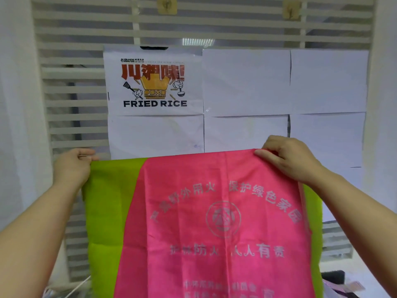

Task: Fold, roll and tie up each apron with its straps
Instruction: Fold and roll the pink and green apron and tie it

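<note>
Close in front, pinched at both top corners and hanging flat: apron (214,222), pink over green, left hand (73,166) and right hand (287,160) each curled on the cloth, top edge running side to side between them, length dropping straight down, so probably folding corner to corner next. Printed on the pink: 保护绿色家园, 人人有责; lower lines too blurred. Behind, on slatted wall (75,104), poster (153,82) reading FRIED RICE.

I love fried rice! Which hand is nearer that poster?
Left. The left hand sits just below-left of the poster; the right hand is farther right, under blank sheets.
</note>
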### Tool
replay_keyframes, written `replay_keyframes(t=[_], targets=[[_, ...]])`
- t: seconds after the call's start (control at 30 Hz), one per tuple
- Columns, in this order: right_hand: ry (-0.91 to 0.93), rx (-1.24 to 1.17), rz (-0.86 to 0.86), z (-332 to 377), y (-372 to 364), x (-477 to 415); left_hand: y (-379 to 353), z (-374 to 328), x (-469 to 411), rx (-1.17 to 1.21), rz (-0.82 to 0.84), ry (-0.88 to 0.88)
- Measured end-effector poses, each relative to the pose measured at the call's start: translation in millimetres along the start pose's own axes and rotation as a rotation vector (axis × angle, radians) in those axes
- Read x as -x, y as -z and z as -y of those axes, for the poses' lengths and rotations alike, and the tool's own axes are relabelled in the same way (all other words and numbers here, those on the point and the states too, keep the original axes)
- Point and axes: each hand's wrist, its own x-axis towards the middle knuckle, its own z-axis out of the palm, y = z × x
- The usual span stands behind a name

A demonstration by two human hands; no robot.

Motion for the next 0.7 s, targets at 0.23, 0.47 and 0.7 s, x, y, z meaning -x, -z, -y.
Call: replay_keyframes(t=[0.23, 0.47, 0.7], targets=[[-0.012, -0.028, 0.261, 23.9, -4.8, -16.8, -24.5, -1.4, 9.2, -0.816, 0.58, -0.045], [0.027, -0.021, 0.293, 45.5, -18.5, -20.7, -75.1, -78.6, 109.9, 0.028, 1.137, -0.307], [-0.028, -0.122, 0.26, 32.8, -7.4, -7.9, -92.5, -65.2, 120.1, 0.189, 1.444, -0.192]])
